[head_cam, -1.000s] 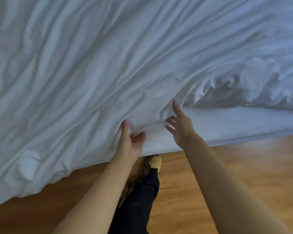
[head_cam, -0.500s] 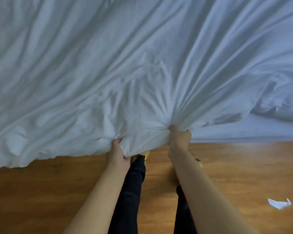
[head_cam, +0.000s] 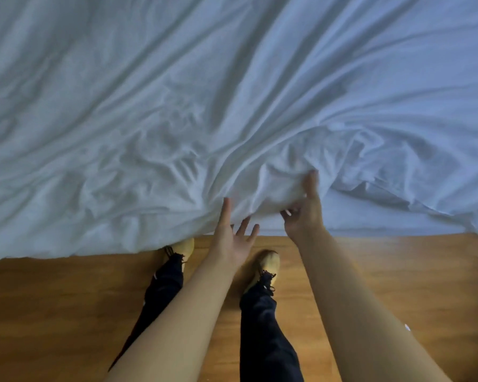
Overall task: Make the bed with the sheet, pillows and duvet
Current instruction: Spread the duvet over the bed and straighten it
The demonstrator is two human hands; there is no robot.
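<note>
A white duvet (head_cam: 177, 111) is lying rumpled across the bed, filling the upper part of the view with long creases running diagonally. Its near edge is hanging over the side of the bed, drooping lowest at the left and rising toward the right. Near the middle of that edge the fabric is bunching into a puffy fold. To the right, the lifted edge is exposing a strip of smooth white sheet (head_cam: 370, 219) lying flat along the near side of the mattress.
</note>
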